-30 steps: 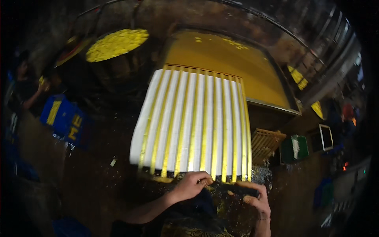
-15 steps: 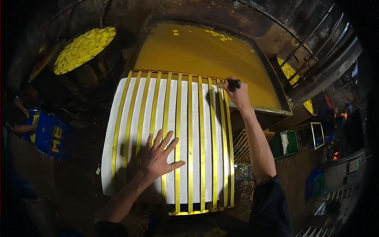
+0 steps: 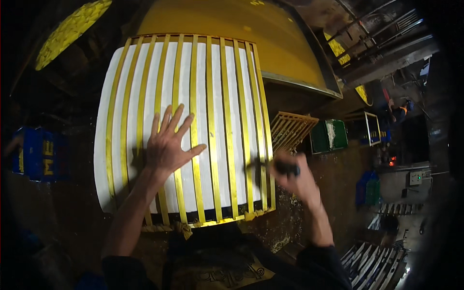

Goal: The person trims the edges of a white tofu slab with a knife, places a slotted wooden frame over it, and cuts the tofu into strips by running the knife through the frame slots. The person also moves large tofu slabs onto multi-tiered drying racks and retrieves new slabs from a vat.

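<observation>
A rack of yellow slats (image 3: 210, 145) lies over a white sheet (image 3: 106, 121) in front of me. My left hand (image 3: 169, 145) rests on the middle slats and sheet with its fingers spread, holding nothing. At the rack's right side, my right hand (image 3: 295, 176) is wrapped round a dark-handled tool (image 3: 290, 169); motion blurs it, and its working end is too smeared to make out clearly. Frayed yellow bits (image 3: 186, 230) hang from the rack's near edge.
A vat of murky yellow liquid (image 3: 285, 41) stands beyond. A tray of yellow pieces (image 3: 72, 31) is upper left, a blue crate (image 3: 31, 154) left. Wooden racks (image 3: 292, 130) and a green bin (image 3: 328, 135) are right. Another person (image 3: 401, 111) is farther right.
My hands moved from the near edge onto the rack. Since half a second ago, my right hand, with the tool, came from the far right corner toward me. The view has shifted forward.
</observation>
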Demonstrator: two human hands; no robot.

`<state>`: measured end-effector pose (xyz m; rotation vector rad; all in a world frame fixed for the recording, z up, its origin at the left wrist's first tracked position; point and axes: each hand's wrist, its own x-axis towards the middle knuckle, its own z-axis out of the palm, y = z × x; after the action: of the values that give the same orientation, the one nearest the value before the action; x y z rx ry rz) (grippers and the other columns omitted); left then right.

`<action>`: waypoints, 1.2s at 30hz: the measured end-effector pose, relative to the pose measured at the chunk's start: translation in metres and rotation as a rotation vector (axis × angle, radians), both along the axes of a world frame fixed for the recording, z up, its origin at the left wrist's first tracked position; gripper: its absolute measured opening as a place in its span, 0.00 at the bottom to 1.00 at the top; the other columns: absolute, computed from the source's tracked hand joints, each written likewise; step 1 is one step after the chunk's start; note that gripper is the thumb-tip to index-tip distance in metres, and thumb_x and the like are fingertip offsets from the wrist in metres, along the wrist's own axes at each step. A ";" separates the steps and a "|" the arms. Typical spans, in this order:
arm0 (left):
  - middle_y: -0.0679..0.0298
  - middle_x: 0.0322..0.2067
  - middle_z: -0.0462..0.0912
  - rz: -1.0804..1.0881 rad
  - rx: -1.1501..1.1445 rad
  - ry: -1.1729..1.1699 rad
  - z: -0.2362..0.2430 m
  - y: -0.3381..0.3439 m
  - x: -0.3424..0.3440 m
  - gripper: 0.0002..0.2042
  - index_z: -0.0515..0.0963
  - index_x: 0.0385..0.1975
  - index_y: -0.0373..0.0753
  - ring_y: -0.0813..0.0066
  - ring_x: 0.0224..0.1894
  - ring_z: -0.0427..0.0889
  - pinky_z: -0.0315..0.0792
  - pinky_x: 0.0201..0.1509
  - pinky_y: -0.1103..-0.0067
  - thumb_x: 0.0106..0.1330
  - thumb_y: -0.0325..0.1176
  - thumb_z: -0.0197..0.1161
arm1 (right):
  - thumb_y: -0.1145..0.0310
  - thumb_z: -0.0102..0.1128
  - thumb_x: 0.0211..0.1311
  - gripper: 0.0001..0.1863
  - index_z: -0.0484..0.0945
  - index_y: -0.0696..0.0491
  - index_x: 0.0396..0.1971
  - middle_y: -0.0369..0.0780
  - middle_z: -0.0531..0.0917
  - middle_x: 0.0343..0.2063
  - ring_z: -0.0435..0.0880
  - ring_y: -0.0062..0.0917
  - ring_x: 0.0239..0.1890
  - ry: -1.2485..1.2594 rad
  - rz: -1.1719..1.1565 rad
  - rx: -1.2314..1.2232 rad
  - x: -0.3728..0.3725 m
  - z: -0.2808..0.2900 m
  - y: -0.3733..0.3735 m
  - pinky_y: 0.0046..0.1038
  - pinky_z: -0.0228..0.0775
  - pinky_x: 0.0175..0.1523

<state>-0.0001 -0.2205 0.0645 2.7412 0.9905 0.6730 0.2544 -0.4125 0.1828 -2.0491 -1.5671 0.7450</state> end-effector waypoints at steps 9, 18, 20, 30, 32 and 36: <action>0.51 0.67 0.61 -0.022 -0.084 0.020 0.018 -0.002 0.006 0.38 0.70 0.62 0.41 0.52 0.71 0.57 0.47 0.74 0.55 0.54 0.56 0.69 | 0.71 0.63 0.57 0.06 0.80 0.59 0.30 0.41 0.81 0.21 0.78 0.16 0.24 0.121 -0.180 0.395 -0.015 0.037 0.000 0.24 0.70 0.31; 0.56 0.69 0.60 -0.003 -0.154 0.044 0.025 -0.005 0.010 0.38 0.72 0.62 0.46 0.57 0.72 0.55 0.46 0.75 0.58 0.54 0.62 0.65 | 0.69 0.62 0.54 0.08 0.79 0.59 0.29 0.52 0.82 0.24 0.82 0.48 0.29 -0.299 -0.034 0.679 0.098 -0.029 0.311 0.38 0.74 0.36; 0.56 0.69 0.60 0.007 -0.169 0.051 0.021 -0.005 0.010 0.38 0.71 0.62 0.46 0.57 0.72 0.55 0.45 0.75 0.58 0.54 0.63 0.64 | 0.69 0.63 0.52 0.08 0.80 0.59 0.28 0.50 0.83 0.24 0.82 0.48 0.29 -0.408 0.020 0.536 0.100 -0.029 0.318 0.37 0.75 0.37; 0.54 0.71 0.53 -0.003 -0.160 0.110 0.012 0.001 0.014 0.41 0.64 0.67 0.45 0.57 0.74 0.47 0.34 0.77 0.59 0.60 0.69 0.51 | 0.71 0.65 0.53 0.06 0.80 0.57 0.22 0.39 0.78 0.13 0.76 0.20 0.16 0.042 0.099 -0.249 -0.043 0.015 -0.032 0.25 0.68 0.25; 0.54 0.71 0.52 -0.007 -0.168 0.123 0.013 0.001 0.013 0.41 0.64 0.67 0.45 0.57 0.74 0.46 0.34 0.77 0.59 0.61 0.69 0.50 | 0.70 0.64 0.54 0.06 0.80 0.57 0.24 0.40 0.79 0.13 0.79 0.21 0.17 0.068 0.110 -0.185 -0.044 0.036 -0.011 0.26 0.70 0.24; 0.52 0.70 0.56 0.034 -0.164 0.124 0.007 0.006 -0.009 0.40 0.67 0.65 0.42 0.53 0.73 0.51 0.39 0.75 0.57 0.60 0.67 0.53 | 0.74 0.62 0.57 0.06 0.78 0.59 0.24 0.41 0.77 0.16 0.74 0.20 0.18 0.000 0.127 0.490 -0.025 0.036 0.145 0.23 0.65 0.25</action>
<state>-0.0094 -0.2148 0.0713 2.6540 1.0693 0.4105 0.2294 -0.2673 0.2188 -1.6049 -1.6898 0.3514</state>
